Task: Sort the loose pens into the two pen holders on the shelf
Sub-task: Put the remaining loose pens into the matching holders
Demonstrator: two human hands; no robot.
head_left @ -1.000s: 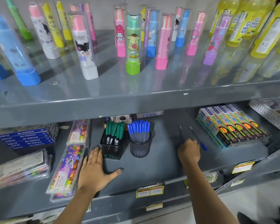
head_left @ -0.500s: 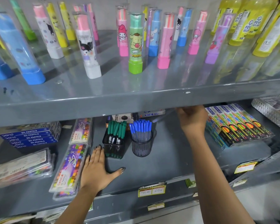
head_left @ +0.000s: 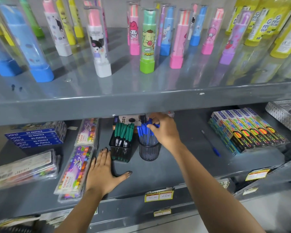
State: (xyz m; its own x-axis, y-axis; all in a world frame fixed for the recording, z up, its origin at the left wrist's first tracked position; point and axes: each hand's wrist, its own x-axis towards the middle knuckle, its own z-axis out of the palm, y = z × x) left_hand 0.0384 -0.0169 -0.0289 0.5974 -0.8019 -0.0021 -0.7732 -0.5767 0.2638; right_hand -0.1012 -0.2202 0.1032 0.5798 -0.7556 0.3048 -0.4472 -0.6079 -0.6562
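Two black mesh holders stand side by side on the lower shelf. The square holder is full of green-capped pens. The round holder is full of blue-capped pens. My right hand hovers over the round holder, fingers pinched on a blue pen at the top of the bunch. My left hand lies flat, fingers spread, on the shelf just left of the square holder. One loose blue pen lies on the shelf to the right.
Neon pencil boxes are stacked at the right beside the loose pen. Oil pastel packs and blue pastel boxes lie at the left. The upper shelf's edge overhangs the holders closely, carrying cartoon-printed tubes.
My right hand picked one of the two loose pens from the right of the shelf, lifted it and carried it left to the round holder. The left hand stayed flat.
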